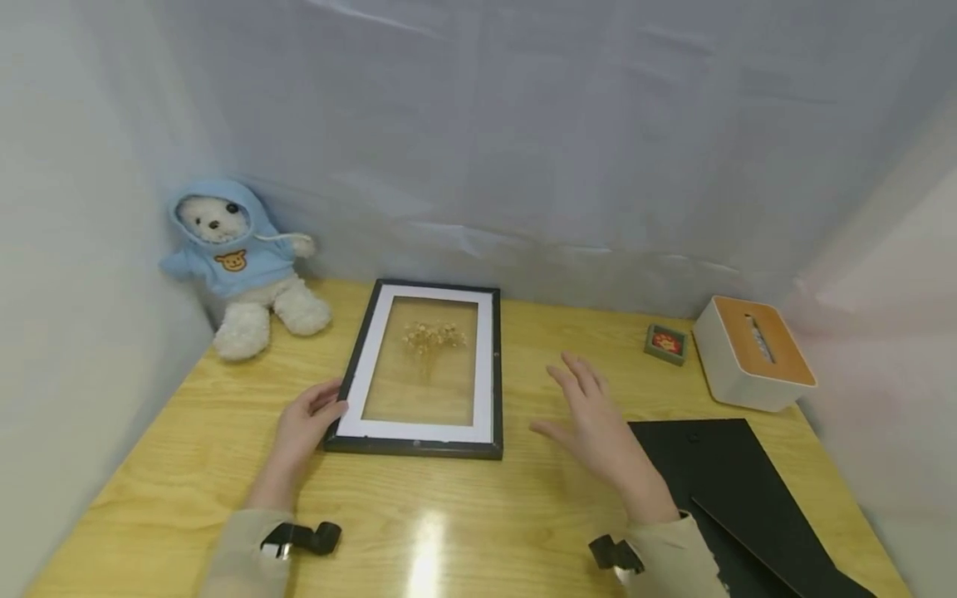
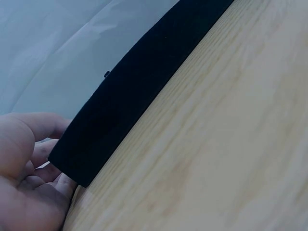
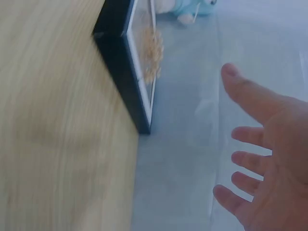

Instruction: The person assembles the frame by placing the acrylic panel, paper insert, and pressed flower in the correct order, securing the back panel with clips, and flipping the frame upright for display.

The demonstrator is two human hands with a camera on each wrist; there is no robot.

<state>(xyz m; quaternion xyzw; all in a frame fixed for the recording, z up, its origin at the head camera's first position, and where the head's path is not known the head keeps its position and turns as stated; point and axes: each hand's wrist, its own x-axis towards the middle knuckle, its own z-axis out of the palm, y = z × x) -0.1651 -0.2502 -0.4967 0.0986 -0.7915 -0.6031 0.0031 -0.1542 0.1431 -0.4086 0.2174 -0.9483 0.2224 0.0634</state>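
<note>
A picture frame with a black border, a white mat and a bunch of dried golden flowers behind its clear pane lies face up on the wooden table. My left hand grips its lower left side, the thumb at the edge; in the left wrist view the fingers curl at the end of the black border. Right of the picture frame, my right hand hovers with fingers spread and nothing in it. The right wrist view shows that hand apart from the frame's corner.
A black backing board with a stand flap lies at the right, partly under my right forearm. Behind it are a tissue box and a small green box with a red top. A plush dog in a blue hoodie sits back left.
</note>
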